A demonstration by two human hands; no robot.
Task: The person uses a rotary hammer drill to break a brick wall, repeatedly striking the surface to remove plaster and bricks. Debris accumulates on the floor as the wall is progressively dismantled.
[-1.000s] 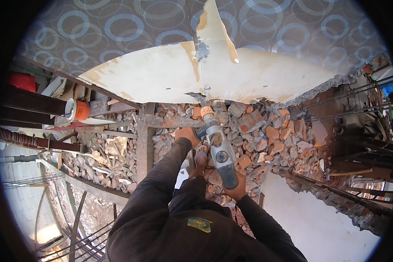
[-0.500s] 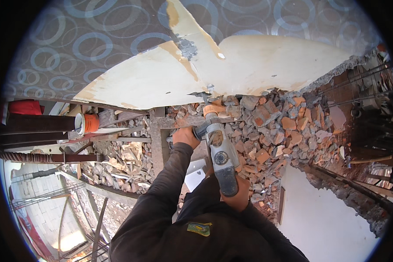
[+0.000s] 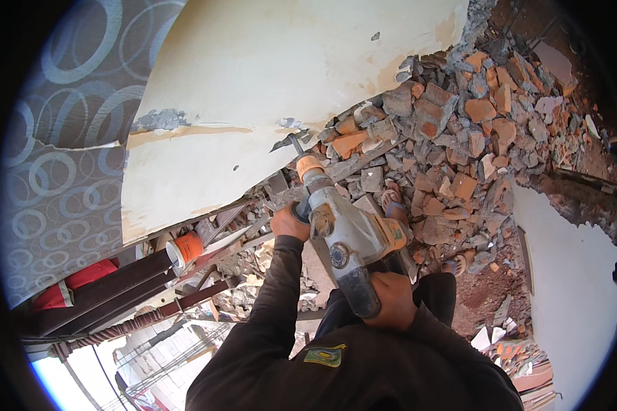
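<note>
A large grey demolition hammer (image 3: 349,229) with an orange front collar stretches away from my body. My left hand (image 3: 290,223) is closed round its side handle near the front. At the back end, my right hand (image 3: 393,301) wraps the rear grip; part of that grip is hidden under the fingers. The steel chisel bit (image 3: 295,143) meets a dark broken gap at the lower edge of the cream wall (image 3: 267,75). Grey patches and brown stains mark the wall around it.
Broken bricks and mortar (image 3: 445,137) lie heaped to the right, close to my sandalled feet (image 3: 459,263). An orange-and-white bucket (image 3: 185,249) stands at left beside dark beams (image 3: 103,293). Patterned wallpaper (image 3: 68,164) covers the far left wall. A white slab (image 3: 569,288) lies right.
My view has turned to the right and come closer to the wall. More of the hammer's side and my feet show now. Both hands keep their hold, with the bit still at the wall's edge.
</note>
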